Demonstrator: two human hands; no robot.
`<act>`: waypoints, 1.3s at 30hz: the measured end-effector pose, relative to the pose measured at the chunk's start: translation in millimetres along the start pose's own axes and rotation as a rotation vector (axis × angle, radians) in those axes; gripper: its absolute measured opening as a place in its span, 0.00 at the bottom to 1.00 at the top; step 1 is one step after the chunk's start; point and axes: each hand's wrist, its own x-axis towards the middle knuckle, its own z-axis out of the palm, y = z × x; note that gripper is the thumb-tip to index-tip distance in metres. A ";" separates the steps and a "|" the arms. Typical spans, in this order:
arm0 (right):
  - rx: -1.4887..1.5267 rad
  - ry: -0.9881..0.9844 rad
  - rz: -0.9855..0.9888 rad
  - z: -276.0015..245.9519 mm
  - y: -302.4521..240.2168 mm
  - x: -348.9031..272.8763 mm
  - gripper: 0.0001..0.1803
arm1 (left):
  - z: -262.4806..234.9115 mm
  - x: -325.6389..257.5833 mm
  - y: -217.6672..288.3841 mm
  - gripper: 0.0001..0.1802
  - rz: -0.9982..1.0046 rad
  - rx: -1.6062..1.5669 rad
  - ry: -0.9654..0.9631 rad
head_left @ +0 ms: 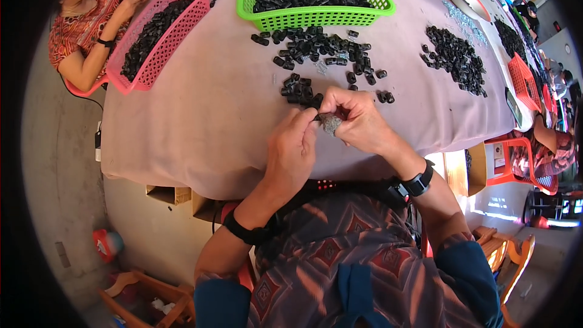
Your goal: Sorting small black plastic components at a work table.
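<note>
My left hand (293, 149) is closed, thumb and forefinger pinching a small black plastic piece (317, 118) at the tips. Against it, my right hand (361, 123) curls its fingers round a speckled grey clump (331, 124) of tiny bits, which may be small springs. The right thumb and forefinger meet close to the black piece; what lies deeper in that palm is hidden. Just beyond both hands lies a little group of short black plastic pieces (297, 88). A larger scatter of the same black pieces (322, 45) spreads behind it, with some clear-looking bits (320, 67) among them.
A green basket (322, 17) full of black parts stands at the far middle. At left is a pink basket (159, 54), beside a seated person (91, 30). To the right lie a black heap (455, 61) and pale bluish bits (464, 21). The cloth-covered table (182, 121) ends near my waist.
</note>
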 end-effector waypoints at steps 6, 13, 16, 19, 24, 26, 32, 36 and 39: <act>0.117 -0.092 0.101 -8.3 -18.8 -1.8 0.06 | -6.1 4.1 -1.4 0.08 -0.161 -0.224 -0.070; 0.670 -0.255 0.407 -26.8 -7.1 -1.0 0.04 | -13.5 6.2 9.5 0.08 -0.303 -0.504 -0.165; 0.681 -0.303 0.509 -22.3 -6.5 -1.0 0.08 | -10.4 4.1 7.9 0.09 -0.162 -0.588 -0.087; 0.795 -0.290 0.554 -7.0 -16.3 -6.1 0.14 | -11.8 5.3 6.5 0.09 -0.070 -0.535 -0.079; 0.915 -0.362 0.429 -0.2 1.4 -9.7 0.14 | -11.7 4.3 11.1 0.11 -0.173 -0.719 -0.154; 0.840 -0.338 0.363 3.0 -3.4 -10.7 0.17 | -11.7 3.6 11.0 0.12 -0.228 -0.774 -0.177; 0.998 -0.325 0.256 21.8 8.9 -19.4 0.21 | -10.7 2.1 9.4 0.11 -0.127 -0.715 -0.203; 1.089 -0.261 0.294 26.0 -1.0 -21.4 0.19 | -17.9 7.7 12.1 0.17 -0.209 -0.784 -0.267; 1.268 -0.277 0.472 19.7 -4.1 -17.2 0.17 | -21.0 12.1 7.4 0.19 -0.261 -0.943 -0.204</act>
